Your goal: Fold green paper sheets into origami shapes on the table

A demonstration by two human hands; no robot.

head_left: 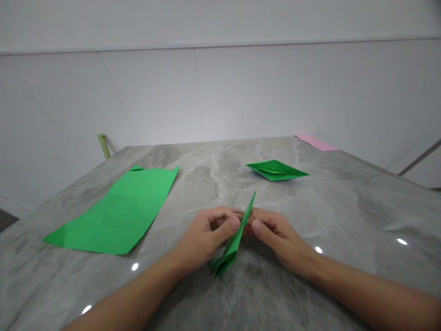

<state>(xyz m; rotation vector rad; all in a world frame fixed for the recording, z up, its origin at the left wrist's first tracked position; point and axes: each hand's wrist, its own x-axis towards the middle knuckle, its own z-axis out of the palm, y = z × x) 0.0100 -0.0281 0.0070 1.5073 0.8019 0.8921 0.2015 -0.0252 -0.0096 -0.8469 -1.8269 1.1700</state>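
Left hand (208,234) is pinched on folded green paper (236,241), lower centre; right hand (277,234) is curled against it, grip unclear. Second folded piece (275,171), right of centre, seemingly finished; green sheet (120,211), left, not folded up.

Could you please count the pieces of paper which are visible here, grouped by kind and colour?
Folded green paper: 2 (the held piece and the diamond-shaped piece)
Large green sheet: 1
Pink paper: 1
Total: 4 that can be told apart
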